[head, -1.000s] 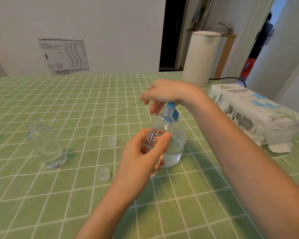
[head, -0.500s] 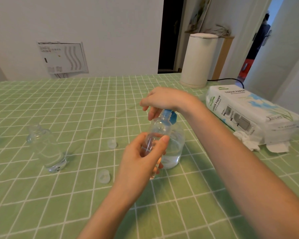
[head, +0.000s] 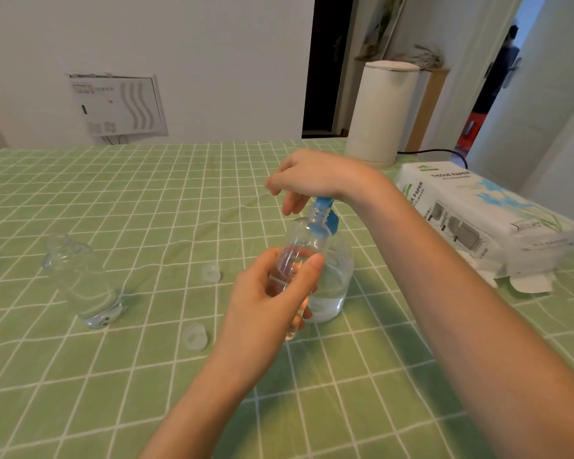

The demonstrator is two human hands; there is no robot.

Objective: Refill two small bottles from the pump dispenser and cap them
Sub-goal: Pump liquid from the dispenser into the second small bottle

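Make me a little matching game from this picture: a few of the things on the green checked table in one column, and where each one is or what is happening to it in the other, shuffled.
Things:
1. Small clear plastic bottle at the middle
2. Blue pump head of the large clear dispenser
3. Small clear bottle at the far left
4. White tissue paper pack

States:
A. Standing alone, uncapped, untouched
B. Lying at the table's right edge
C. Held in the left hand
D. Under the right hand

Pairs: 1-C, 2-D, 3-A, 4-B
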